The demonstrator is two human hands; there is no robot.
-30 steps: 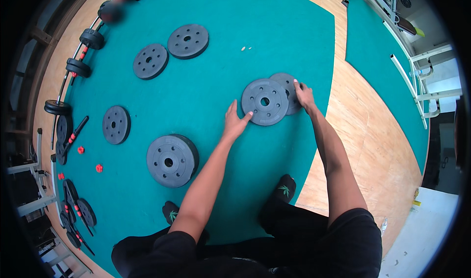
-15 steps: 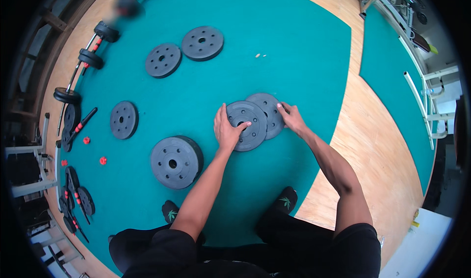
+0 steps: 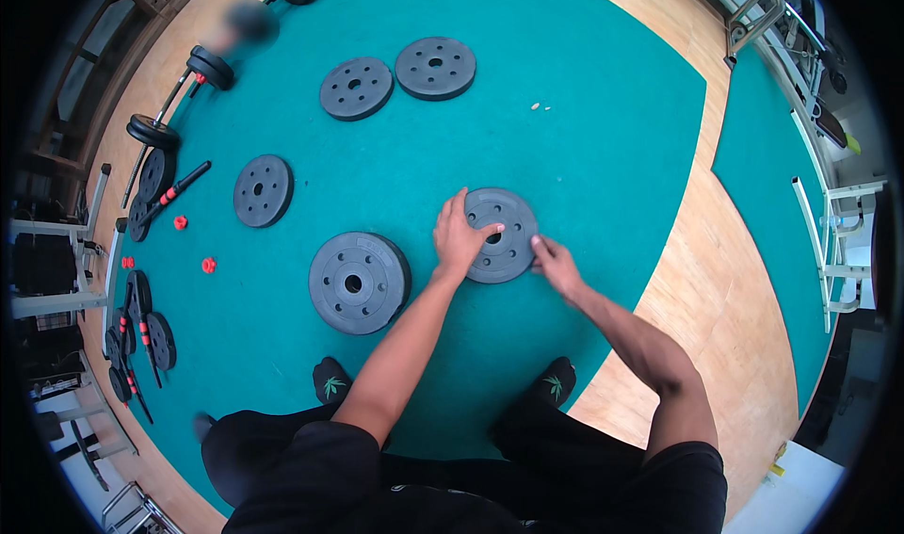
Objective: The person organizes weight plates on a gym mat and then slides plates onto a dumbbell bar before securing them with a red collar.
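Note:
A dark grey round weight plate [image 3: 516, 216] with a centre hole lies in front of me on the green mat [image 3: 603, 157]. My left hand [image 3: 460, 239] grips its left side, fingers over the rim and thumb at the centre hole. At the right rim, my right hand [image 3: 558, 265] has its fingers closed on the edge. Any second plate beneath is hidden by the top one. Just left of my left forearm stands a thick stack of weight plates [image 3: 358, 310].
Farther off lie a single plate [image 3: 247, 204] and two more plates [image 3: 356, 103] [image 3: 435, 85]. Red collars [image 3: 181, 223] [image 3: 208, 266], dumbbell bars [image 3: 179, 190] and a barbell [image 3: 173, 99] line the left edge. Plywood floor [image 3: 706, 327] and a white metal frame [image 3: 812, 223] are at right.
The two overlapping plates now line up, with only the top one showing. My right hand has moved down along the rim. The whole view has shifted slightly.

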